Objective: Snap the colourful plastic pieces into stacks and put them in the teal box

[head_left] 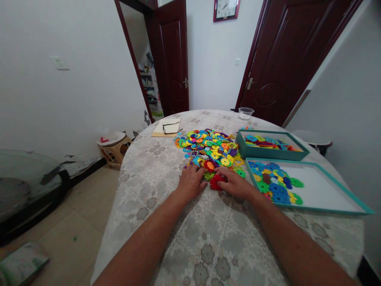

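Note:
A heap of colourful flower-shaped plastic discs [208, 143] lies on the table in the head view. My left hand [191, 182] rests at the heap's near edge, its fingers apart and touching the pieces there; nothing is plainly held in it. Close by on the right, my right hand [235, 182] has its fingers and thumb closed around several red toothed discs [216, 182]. A red disc with an orange middle [209, 165] and yellow-green pieces [208, 176] lie between the hands. Part of what is under the fingers is hidden.
To the right, a teal box [268, 153] holds more pieces. Before it is a shallow teal-rimmed lid [330, 212] with discs at its left side. Black-framed glasses [171, 128] lie on a notebook [160, 128]. A clear plastic bowl [245, 113] stands at the far edge.

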Action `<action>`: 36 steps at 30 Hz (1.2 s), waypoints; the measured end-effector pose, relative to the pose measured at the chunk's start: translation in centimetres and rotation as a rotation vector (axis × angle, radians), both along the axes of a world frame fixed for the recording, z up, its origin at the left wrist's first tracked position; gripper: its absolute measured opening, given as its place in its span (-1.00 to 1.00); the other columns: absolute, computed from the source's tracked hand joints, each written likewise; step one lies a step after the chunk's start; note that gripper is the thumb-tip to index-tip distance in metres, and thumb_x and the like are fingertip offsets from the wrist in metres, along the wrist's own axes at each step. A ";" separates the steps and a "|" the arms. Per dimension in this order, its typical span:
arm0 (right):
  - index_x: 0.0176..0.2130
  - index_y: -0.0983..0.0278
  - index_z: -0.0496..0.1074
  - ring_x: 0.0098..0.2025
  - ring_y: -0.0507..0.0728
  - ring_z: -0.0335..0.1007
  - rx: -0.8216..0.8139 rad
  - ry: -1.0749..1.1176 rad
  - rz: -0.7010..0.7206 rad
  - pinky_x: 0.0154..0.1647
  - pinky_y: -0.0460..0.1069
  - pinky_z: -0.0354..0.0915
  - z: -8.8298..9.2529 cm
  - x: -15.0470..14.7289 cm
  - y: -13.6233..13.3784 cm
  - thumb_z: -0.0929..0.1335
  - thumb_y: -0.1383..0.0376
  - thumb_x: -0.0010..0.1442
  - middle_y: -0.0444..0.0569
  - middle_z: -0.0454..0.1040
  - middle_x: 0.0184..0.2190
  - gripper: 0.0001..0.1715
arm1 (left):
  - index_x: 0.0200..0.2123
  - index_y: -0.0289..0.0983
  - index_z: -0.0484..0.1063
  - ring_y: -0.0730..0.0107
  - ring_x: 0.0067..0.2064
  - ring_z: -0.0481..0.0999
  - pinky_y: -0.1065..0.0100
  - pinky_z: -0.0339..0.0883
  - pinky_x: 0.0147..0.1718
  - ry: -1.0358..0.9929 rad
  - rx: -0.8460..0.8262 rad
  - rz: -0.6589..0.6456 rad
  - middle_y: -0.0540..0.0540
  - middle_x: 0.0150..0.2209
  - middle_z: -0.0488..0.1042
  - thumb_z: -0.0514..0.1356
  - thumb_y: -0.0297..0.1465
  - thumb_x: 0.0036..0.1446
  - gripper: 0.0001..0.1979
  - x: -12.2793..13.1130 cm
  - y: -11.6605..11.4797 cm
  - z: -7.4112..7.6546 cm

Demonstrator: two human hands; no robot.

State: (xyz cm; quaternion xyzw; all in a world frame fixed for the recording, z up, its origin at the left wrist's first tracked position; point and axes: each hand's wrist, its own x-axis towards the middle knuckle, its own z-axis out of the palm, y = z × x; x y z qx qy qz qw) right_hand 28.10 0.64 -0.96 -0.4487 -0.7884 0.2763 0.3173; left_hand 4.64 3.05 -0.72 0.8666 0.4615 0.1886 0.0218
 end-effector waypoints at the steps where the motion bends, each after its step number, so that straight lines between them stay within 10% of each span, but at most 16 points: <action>1: -0.21 0.21 0.47 0.11 0.24 0.38 0.002 0.006 -0.011 0.21 0.14 0.24 -0.1 0.0 0.0 0.36 0.40 0.15 0.01 0.49 0.05 -0.82 | 0.08 -0.14 0.49 -0.03 0.09 0.46 -0.03 0.34 0.10 -0.002 -0.007 -0.003 -0.22 0.02 0.50 0.42 -0.30 0.11 -0.54 0.1 0.0 0.0; 22: -0.30 0.22 0.36 -0.35 0.04 0.22 -0.157 0.057 0.037 -0.36 -0.09 0.15 0.6 0.4 -0.4 0.47 0.31 0.10 -0.21 0.30 -0.37 -0.79 | -0.06 -0.23 0.50 0.15 -0.01 0.55 0.14 0.43 0.04 -0.013 0.170 -0.212 -0.19 -0.10 0.59 0.16 -0.45 0.33 -0.83 -0.3 0.3 -1.7; 30: 0.26 0.19 0.35 -0.25 0.10 0.35 -0.024 0.057 -0.051 -0.23 -0.03 0.27 0.7 -0.4 -0.6 0.43 0.39 0.09 -0.08 0.44 -0.16 -0.25 | -0.04 -0.21 0.47 0.20 -0.08 0.57 0.20 0.43 -0.06 0.064 0.201 -0.162 -0.16 -0.13 0.58 0.10 -0.33 0.44 -0.82 -0.4 0.6 -2.0; 36: -0.02 0.21 0.51 -0.30 0.08 0.32 0.037 -0.044 -0.038 -0.24 -0.03 0.25 0.5 -0.3 -0.3 0.38 0.44 0.12 -0.08 0.42 -0.20 -0.59 | -0.05 -0.21 0.45 0.22 -0.11 0.57 0.25 0.44 -0.11 -0.039 0.193 -0.091 -0.15 -0.16 0.58 0.03 -0.33 0.49 -0.79 -0.7 0.6 -1.9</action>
